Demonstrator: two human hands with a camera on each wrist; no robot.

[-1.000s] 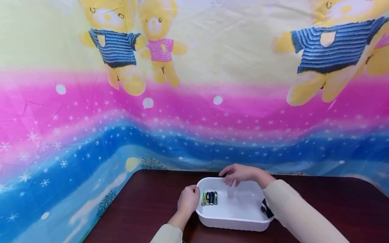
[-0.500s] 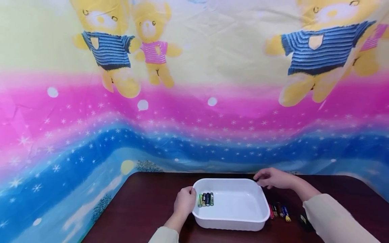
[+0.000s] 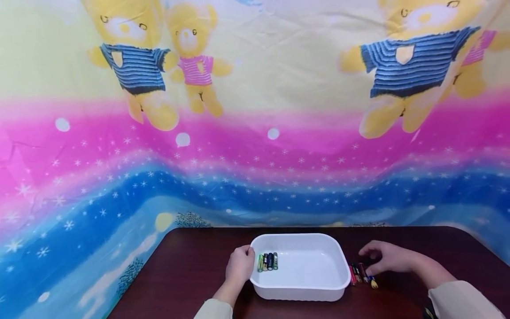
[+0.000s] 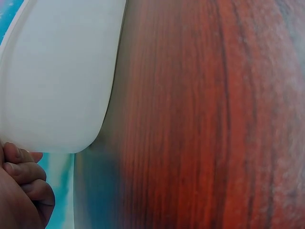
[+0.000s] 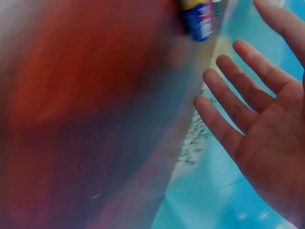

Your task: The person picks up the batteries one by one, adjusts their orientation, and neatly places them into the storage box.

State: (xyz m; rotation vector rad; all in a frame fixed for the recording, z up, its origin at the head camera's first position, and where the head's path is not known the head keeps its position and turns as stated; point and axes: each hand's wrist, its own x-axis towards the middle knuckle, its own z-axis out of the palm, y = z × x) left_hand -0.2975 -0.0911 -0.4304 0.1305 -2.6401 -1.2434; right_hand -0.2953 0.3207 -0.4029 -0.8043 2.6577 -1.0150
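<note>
With fingers curled at its left rim, my left hand [image 3: 241, 266] [image 4: 24, 191] grips the white tray [image 3: 303, 293] [image 4: 57, 76]. Several batteries [image 3: 270, 262] stand side by side inside, near the tray's left wall. To the right of the tray, more batteries [image 3: 358, 273] lie in a row on the table. Over the right end of that row is my right hand [image 3: 392, 258] [image 5: 271, 124], fingers spread and holding nothing. A blue and yellow battery [image 5: 199, 21] shows beyond its fingertips in the right wrist view; its head-view end [image 3: 373, 282] is partly below the thumb.
The dark red-brown table [image 3: 191, 266] [image 4: 190, 114] extends on both sides of the tray. Behind it hangs a cloth [image 3: 255, 168] printed with bears and snowflakes. A small dark object [image 3: 428, 312] is partly hidden by my right sleeve [image 3: 464, 301].
My right hand has moved from above the tray, past its right rim, to the batteries on the right. My left hand keeps its grip; the batteries inside the tray stay in place.
</note>
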